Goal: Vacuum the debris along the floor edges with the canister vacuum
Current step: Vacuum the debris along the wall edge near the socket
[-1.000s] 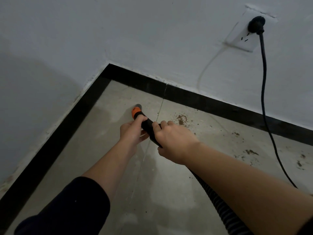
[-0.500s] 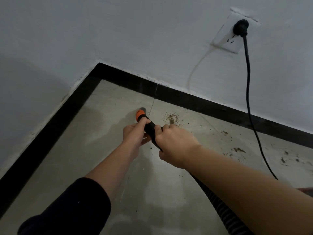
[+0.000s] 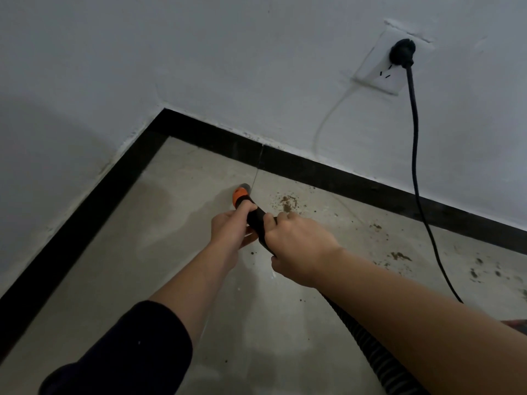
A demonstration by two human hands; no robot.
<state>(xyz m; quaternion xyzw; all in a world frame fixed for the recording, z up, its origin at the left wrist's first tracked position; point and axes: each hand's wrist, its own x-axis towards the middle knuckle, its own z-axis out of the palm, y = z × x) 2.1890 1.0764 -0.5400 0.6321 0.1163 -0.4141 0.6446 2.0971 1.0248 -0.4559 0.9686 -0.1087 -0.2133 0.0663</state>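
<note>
Grey floor (image 3: 171, 275): left hand (image 3: 231, 232) and right hand (image 3: 299, 249) grip the hose nozzle (image 3: 241, 196), pointing away toward the baseboard (image 3: 313, 172).

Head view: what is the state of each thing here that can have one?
Black vacuum nozzle with orange collar: held, tilted downward.
Left hand: grips the nozzle.
Right hand: grips the nozzle.
Black round plug: inserted in white wall socket.
Brown crumbly debris: lies on grey floor, unvacuumed.

Orange-tipped black nozzle (image 3: 244, 201); striped hose (image 3: 368, 347); brown debris (image 3: 288, 203); black skirting (image 3: 342, 178).
</note>
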